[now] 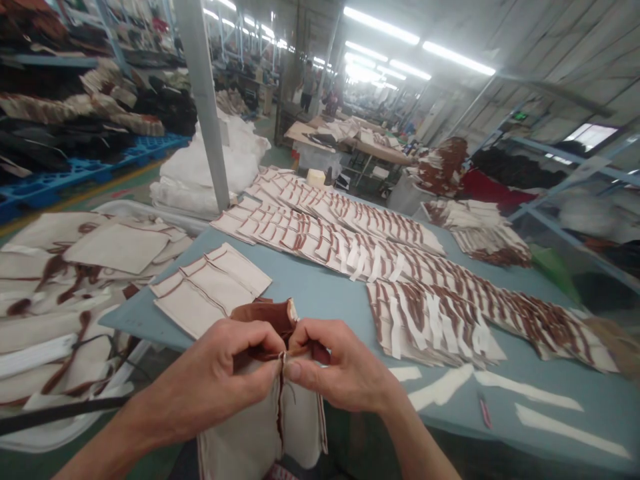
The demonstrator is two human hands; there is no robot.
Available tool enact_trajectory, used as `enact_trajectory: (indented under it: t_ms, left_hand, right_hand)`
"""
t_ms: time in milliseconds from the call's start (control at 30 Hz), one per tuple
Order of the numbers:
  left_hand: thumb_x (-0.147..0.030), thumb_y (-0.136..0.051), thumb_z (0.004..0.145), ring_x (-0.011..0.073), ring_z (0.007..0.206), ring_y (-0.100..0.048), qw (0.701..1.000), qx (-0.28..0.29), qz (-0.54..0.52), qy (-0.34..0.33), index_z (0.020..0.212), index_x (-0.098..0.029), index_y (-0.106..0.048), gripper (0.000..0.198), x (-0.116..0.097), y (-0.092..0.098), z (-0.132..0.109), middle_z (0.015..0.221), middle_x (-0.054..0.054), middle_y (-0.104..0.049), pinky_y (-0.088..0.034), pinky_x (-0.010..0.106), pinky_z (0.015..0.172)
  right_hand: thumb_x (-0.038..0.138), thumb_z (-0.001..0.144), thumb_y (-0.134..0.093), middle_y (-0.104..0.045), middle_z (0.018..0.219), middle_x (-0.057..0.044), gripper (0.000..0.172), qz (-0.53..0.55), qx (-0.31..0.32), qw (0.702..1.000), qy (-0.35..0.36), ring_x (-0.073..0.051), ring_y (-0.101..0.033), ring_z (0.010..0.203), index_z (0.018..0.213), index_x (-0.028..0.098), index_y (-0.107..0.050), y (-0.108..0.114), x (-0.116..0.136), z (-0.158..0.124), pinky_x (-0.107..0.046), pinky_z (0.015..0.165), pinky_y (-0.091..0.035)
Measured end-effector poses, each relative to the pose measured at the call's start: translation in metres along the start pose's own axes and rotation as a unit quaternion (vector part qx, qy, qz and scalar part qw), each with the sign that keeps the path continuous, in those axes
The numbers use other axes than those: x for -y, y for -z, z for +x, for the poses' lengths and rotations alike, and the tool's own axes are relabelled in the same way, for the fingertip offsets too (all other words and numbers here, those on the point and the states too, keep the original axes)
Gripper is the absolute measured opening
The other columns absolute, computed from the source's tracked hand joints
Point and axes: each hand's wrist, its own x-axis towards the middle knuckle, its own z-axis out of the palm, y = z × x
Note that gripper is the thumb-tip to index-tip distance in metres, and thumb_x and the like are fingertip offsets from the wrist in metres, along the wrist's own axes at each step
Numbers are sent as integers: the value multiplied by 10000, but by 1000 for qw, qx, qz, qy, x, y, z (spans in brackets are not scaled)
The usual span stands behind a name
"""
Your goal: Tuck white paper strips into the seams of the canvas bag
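Pinching cloth piece [260, 427] at lower centre | left hand [220, 373] and right hand [340, 373] both nip its brown-trimmed top edge | soft, light, limp: likely best gripped along seam

A: Item, cream fabric piece [260, 433] with brown trim, at 6 o'clock. Condition?
B: Lower part cut off by the bottom edge; upper edge hidden behind the left hand [220, 373] and right hand [340, 370].
A: Item, fingertips?
B: Mostly buried in the brown folds; grip not fully legible.
A: Item, person [309, 83] at 12 o'clock?
B: Too small and blurred to detail.
A: Item, blue table [320, 293]?
B: Runs off at 3 o'clock; the far shelving [590, 180] is blurred.
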Motion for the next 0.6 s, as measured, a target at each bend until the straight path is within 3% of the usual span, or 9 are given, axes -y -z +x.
enact_trajectory:
  t_ms: [100, 300, 500, 600]
  left_hand:
    - [-306, -568, 836, 92, 593, -477, 1000, 11, -2, 2, 733, -181, -725, 226, -1, -6, -3, 650, -48, -582, -339, 191, 539]
    - [-395, -599, 884, 103, 626, -511, 996, 62, -28, 50, 771, -194, -735, 268, 3, -12, -14, 681, -47, -625, -376, 203, 578]
    - [-406, -653, 854, 111, 702, -500, 994, 67, -63, 64, 805, -198, -692, 216, 3, -10, -17, 742, -54, -573, -378, 205, 633]
    - [-486, -700, 883, 106, 666, -452, 991, 76, -86, 71, 787, -193, -655, 311, 4, -9, -17, 711, -62, -529, -351, 208, 604]
  right_hand:
    - [578, 941, -860, -515, 712, 83, 454, -24, -26, 999, 21, -109, -382, 609, 809, 205, -637, -4, 1, -8, -250, 592, -303]
    - [287, 920, -772, -587, 757, 68, 172, -22, -33, 999, 29, -121, -497, 678, 822, 218, -649, -6, 7, -25, -243, 654, -369]
    - [318, 980, -732, -592, 759, 55, 200, -30, -38, 999, 22, -129, -500, 666, 833, 224, -634, -12, 9, -30, -254, 645, -361]
    - [287, 990, -713, -573, 755, 56, 192, -37, -41, 998, 34, -131, -476, 652, 839, 232, -607, -16, 10, -30, -255, 646, -357]
